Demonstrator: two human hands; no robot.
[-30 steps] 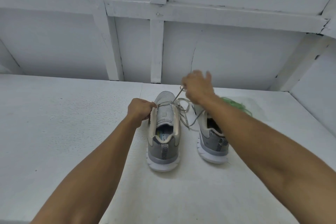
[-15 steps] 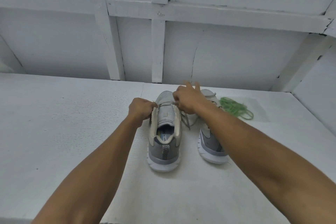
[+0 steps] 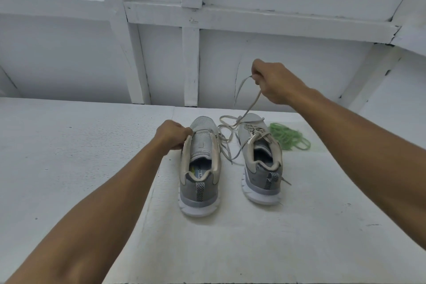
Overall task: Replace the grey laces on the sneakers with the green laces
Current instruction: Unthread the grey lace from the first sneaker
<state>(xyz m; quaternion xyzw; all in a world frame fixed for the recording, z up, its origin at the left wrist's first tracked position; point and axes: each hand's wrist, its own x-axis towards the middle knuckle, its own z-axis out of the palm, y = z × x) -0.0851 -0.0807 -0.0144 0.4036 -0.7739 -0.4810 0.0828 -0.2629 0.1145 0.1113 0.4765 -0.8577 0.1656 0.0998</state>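
Our right grip (image 3: 272,83) is raised above the far end of the surface (image 3: 92,168), fingers curled shut around the grey lace (image 3: 250,106). One strand loops out of the top of the fist and another runs from its underside. Both fall down and to the left, away from the grip, towards the toe of the right sneaker (image 3: 260,161). From there the lace lies in loose curls across that toe and in the gap between the two shoes, with one strand trailing along the side of the left sneaker (image 3: 199,168). We cannot tell whether any part of it is threaded through an eyelet of that shoe.

Our left grip (image 3: 173,136) is low and closed on the left sneaker, pinching the left edge of its collar just beside the tongue, which lies exposed. The shoe stands flat on the surface, heel towards us.

The right sneaker stands just beside it, also heel towards us and apart from both grips, with grey lacing crossing its upper and a lace end lying by its heel on the right.

The green laces (image 3: 288,137) lie in a loose heap on the surface just right of the right sneaker's toe, below our right forearm and touched by neither grip.

Behind the surface rises a white panelled wall (image 3: 69,64).
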